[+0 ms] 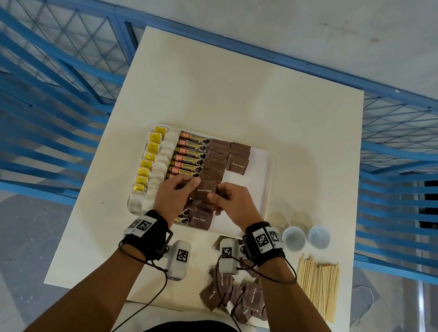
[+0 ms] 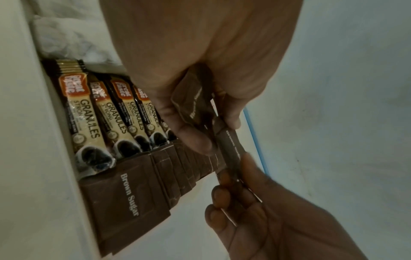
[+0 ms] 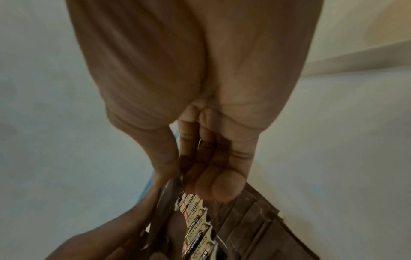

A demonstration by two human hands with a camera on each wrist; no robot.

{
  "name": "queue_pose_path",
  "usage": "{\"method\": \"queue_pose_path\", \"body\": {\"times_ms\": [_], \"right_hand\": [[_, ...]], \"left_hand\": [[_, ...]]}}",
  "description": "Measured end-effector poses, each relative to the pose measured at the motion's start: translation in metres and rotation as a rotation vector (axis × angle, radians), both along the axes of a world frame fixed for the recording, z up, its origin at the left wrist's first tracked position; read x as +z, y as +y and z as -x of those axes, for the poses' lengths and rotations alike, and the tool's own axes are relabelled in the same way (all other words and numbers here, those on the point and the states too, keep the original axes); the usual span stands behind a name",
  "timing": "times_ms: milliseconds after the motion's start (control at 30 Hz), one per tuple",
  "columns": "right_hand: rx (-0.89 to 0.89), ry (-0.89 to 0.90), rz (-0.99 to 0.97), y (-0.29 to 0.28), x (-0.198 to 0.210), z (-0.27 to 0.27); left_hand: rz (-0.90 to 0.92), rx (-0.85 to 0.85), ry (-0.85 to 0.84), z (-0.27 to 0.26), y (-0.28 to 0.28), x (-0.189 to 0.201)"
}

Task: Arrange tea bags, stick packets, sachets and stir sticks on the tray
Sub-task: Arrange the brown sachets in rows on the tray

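Both hands meet over the tray (image 1: 269, 169): left hand (image 1: 170, 197) and right hand (image 1: 232, 201) each pinch a small stack of brown sugar sachets (image 1: 203, 190) between thumb and curled fingers, likely squaring it for the unfinished second column. Tea bags (image 1: 158, 172) and stick packets (image 1: 188, 158) already lie in rows; stir sticks (image 1: 317, 289) wait on the table (image 1: 218, 88), near loose sachets (image 1: 234, 296).

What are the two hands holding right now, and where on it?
Both hold brown sugar sachets above the tray: left hand pinches the left edge, right hand the right edge.
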State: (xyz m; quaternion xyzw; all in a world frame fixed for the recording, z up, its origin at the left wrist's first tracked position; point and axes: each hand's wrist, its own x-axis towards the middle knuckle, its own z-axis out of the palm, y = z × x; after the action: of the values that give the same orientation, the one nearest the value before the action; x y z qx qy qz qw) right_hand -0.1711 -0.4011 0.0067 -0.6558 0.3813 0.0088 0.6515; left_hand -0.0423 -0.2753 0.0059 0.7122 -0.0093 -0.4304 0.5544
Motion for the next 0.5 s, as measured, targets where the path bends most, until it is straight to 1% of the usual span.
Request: {"method": "queue_pose_path", "body": {"times_ms": [200, 300, 367, 500], "right_hand": [[-0.155, 0.060, 0.149, 0.003, -0.004, -0.011], [-0.198, 0.074, 0.132, 0.003, -0.008, -0.013], [-0.186, 0.089, 0.119, 0.003, -0.007, -0.012], [-0.050, 0.110, 0.147, 0.002, 0.000, -0.008]], "left_hand": [[-0.007, -0.059, -0.059, 0.002, -0.001, 0.003], [-0.015, -0.036, -0.055, 0.004, -0.002, 0.000], [-0.019, -0.020, -0.046, 0.003, -0.002, -0.001], [-0.019, 0.016, -0.023, 0.001, -0.005, -0.003]]}}
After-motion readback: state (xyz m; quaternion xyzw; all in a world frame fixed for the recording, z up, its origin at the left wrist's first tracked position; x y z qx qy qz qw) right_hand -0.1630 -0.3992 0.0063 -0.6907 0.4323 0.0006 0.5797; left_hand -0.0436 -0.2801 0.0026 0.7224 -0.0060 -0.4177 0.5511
